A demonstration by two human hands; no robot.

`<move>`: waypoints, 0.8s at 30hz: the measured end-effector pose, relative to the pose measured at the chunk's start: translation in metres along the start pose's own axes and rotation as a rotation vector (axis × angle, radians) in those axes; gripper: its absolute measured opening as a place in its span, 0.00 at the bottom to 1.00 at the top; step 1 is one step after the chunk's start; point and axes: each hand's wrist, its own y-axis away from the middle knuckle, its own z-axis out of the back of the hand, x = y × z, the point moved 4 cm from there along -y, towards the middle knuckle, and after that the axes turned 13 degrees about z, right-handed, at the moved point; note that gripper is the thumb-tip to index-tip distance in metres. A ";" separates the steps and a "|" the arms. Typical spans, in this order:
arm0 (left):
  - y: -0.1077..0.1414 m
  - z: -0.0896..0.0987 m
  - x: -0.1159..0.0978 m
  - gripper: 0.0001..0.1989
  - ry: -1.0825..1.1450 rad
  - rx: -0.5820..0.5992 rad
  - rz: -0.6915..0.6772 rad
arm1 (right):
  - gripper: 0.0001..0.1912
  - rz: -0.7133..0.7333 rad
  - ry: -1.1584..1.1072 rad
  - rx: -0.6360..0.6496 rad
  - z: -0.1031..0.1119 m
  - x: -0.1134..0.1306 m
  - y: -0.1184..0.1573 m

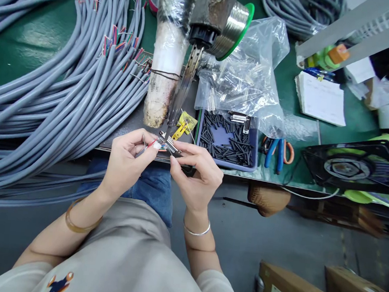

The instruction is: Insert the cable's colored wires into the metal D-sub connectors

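Between my hands sits a small metal multi-pin connector (170, 144), tilted, right under the tip of a mounted soldering iron (182, 87). My right hand (197, 171) pinches the connector's right end between thumb and fingers. Closed at the connector's left side, my left hand (127, 158) holds thin coloured wires (156, 146) by thumb and forefinger. The iron's tip appears to touch the connector or lie just above it; I cannot tell which. Just behind are a yellow clip-like piece (181, 130) and a yellow pad (188, 119).
Bundled grey cables (83, 89) with stripped ends cover the left. A solder spool (231, 30) stands behind the iron. To the right are a blue tray (225, 163) of black sleeves, a plastic bag (243, 72) of connectors, cutters (276, 156), a fan (354, 166) and a paper pad (323, 98).
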 end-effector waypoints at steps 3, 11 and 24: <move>0.001 0.000 -0.003 0.06 -0.025 -0.008 -0.018 | 0.10 0.018 0.011 -0.006 0.001 0.001 -0.002; 0.002 0.000 -0.008 0.07 -0.060 0.004 -0.016 | 0.09 0.061 0.057 0.025 0.003 0.004 0.000; 0.004 0.002 -0.001 0.06 -0.030 0.019 -0.021 | 0.10 0.055 0.077 0.011 -0.001 0.003 0.002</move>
